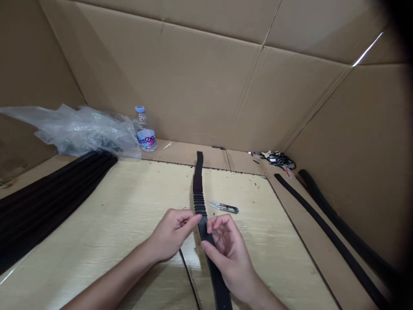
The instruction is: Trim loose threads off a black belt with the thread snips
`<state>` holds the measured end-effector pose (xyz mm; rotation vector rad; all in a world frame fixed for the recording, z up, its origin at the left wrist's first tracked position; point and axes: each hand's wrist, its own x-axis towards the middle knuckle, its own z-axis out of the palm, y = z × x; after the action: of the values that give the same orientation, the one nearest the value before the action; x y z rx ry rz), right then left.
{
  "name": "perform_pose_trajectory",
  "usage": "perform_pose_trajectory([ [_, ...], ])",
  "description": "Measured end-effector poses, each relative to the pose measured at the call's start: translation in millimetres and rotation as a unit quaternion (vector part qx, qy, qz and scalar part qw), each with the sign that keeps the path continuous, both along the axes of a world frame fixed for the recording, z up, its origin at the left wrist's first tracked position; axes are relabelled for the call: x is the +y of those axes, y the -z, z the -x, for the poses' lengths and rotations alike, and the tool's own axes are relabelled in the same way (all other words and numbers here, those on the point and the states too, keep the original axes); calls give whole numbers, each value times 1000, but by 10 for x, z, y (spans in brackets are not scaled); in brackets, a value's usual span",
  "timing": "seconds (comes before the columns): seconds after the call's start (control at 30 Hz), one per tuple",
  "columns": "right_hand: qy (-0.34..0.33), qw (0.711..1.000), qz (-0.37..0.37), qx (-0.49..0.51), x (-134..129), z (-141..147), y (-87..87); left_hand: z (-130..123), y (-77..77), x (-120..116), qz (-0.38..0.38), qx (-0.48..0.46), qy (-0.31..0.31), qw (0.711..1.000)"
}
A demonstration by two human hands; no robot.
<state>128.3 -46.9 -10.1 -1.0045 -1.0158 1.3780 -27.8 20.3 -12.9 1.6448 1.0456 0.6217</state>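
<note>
A long black strap [221, 292] runs away from me down the middle of the board, with a ribbed section [199, 202] partway along it. My left hand [172, 232] is closed in a pinch at the strap's left edge, just below the ribs. From under that hand a thin black cord [189, 271] trails toward me; its upper end is hidden by the fingers. My right hand [230, 254] curls around the strap from the right, thumb lying on it. Thread snips [225, 207] lie on the board just beyond my right hand.
Several dark strips [58, 193] lie at the left, below a clear plastic bag [87, 129] and a water bottle [146, 133]. Two long black strips [325, 230] stretch along the right side. Scraps and cords [280, 160] pile in the back right corner. Cardboard walls [193, 86] enclose the board.
</note>
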Motion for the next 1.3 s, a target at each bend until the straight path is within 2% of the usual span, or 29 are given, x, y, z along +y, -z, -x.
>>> perform_pose_trajectory([
  [0.2,61,998,2,-18,47,-2,84,-19,-10,14,12,0,-21,1000],
  [0.43,98,989,-9,-111,40,-27,106,-16,19,-8,-2,7,-25,1000],
  [0.6,69,990,49,-112,81,-27,50,-42,25,-37,-17,16,-23,999],
  [0.7,71,989,-3,-131,74,-22,18,-56,19,-57,-7,14,-11,1000],
  [0.77,52,985,-49,-154,51,-23,18,-64,13,-72,7,2,-1,1000],
  [0.87,11,983,-66,-172,20,-36,35,-69,-12,-91,19,-29,8,999],
  [0.97,11,988,-55,-145,25,-53,39,-60,-32,-105,21,-60,21,998],
  [1.07,31,996,0,-78,64,-75,15,-39,-16,-114,27,-58,23,998],
  [1.17,-4,998,45,-53,101,-99,-24,-26,-1,-117,36,-57,22,997],
  [1.3,-49,997,44,27,98,-98,-58,-46,-31,-112,90,-139,66,984],
])
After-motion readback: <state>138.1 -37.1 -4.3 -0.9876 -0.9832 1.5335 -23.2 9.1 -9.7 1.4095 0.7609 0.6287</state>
